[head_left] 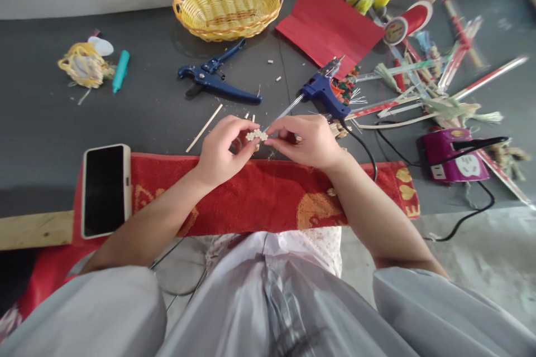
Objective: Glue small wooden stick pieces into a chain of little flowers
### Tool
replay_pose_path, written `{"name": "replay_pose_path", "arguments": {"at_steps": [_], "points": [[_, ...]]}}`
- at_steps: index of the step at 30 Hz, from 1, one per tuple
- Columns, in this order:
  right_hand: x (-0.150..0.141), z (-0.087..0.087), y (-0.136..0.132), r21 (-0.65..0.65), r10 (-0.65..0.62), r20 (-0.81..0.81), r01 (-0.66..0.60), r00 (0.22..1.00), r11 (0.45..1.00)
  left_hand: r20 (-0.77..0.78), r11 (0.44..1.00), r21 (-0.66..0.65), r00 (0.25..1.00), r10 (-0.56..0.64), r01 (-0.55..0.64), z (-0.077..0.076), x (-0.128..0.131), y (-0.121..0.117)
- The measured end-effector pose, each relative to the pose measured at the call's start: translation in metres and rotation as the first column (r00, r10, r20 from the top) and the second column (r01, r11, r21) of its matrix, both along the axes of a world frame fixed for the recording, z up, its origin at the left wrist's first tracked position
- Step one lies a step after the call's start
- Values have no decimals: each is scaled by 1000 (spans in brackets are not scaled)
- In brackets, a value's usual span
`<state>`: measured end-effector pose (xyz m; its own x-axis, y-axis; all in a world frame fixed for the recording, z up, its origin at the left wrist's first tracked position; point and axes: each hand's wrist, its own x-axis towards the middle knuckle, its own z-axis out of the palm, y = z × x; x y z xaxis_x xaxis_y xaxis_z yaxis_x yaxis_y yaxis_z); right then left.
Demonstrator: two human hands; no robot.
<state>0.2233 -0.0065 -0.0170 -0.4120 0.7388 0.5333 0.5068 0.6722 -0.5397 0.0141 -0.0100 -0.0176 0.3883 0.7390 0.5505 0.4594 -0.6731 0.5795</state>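
Between my fingertips is a small cluster of pale round stick ends [256, 135], set side by side like a honeycomb. My left hand [226, 148] pinches its left side between thumb and fingers. On its right edge my right hand [307, 139] closes thumb and forefinger; whether a separate piece sits in that pinch is too small to tell. Just beyond the hands lies a blue hot glue gun [324, 95] with a clear glue stick in its back. Short cut sticks [338, 129] lie partly hidden behind my right hand.
A red towel [251, 195] runs along the table's front edge, with a phone [106, 189] at its left. Farther back are blue cutters [221, 75], a wicker basket [229, 5] and red paper [329, 25]. Strips, a thread spool [408, 22] and a purple power socket [454, 156] crowd the right.
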Motion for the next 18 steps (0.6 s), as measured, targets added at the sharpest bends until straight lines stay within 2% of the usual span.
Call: {"name": "replay_pose_path", "arguments": {"at_steps": [18], "points": [[0, 3, -1, -52, -7, 11, 8, 1000, 999, -20, 1000, -19, 1000, 1, -2, -1, -1, 0]]}}
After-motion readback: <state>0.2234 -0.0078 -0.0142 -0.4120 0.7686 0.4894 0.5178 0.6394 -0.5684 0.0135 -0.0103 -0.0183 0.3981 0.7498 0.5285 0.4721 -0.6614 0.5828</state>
